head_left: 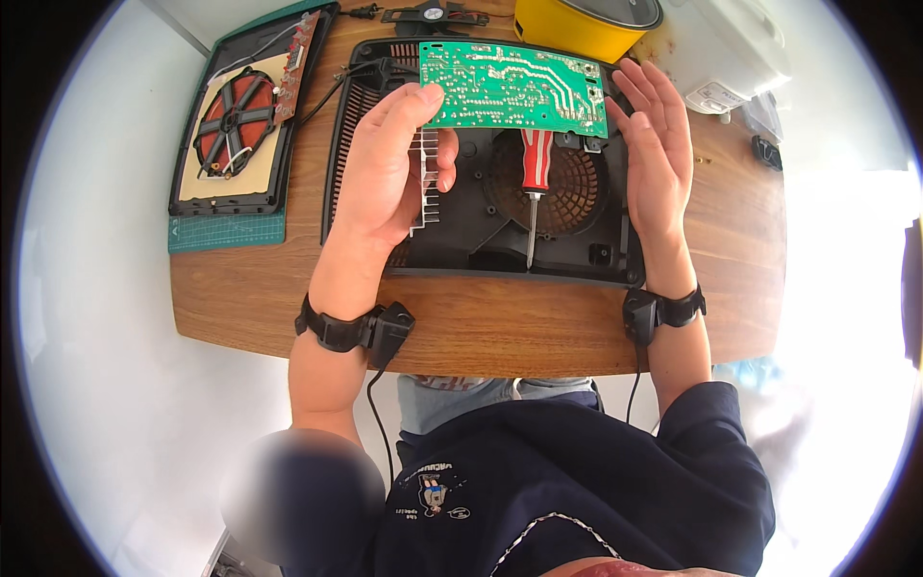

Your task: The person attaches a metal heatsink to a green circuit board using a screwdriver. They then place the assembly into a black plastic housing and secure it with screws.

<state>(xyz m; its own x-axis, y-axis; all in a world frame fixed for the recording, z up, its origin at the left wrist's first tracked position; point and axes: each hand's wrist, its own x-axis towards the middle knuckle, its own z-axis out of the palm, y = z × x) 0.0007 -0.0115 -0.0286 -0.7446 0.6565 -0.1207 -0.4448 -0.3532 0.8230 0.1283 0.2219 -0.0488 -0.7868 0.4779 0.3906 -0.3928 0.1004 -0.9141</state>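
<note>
My left hand is closed on the left end of a green circuit board, its thumb lying on the soldered face. A finned metal heat sink hangs below the board beside those fingers. At the board's right end my right hand is open, palm inward and fingers stretched out; whether it touches the edge I cannot tell. Beneath the board is a black plastic housing with a round vent grille. A screwdriver with a red and white handle lies in it, its upper end hidden by the board.
Left on the wooden table is a black-framed panel with a red coil, on a green cutting mat. At the back stand a yellow container and a black fan. A white jug is at the back right.
</note>
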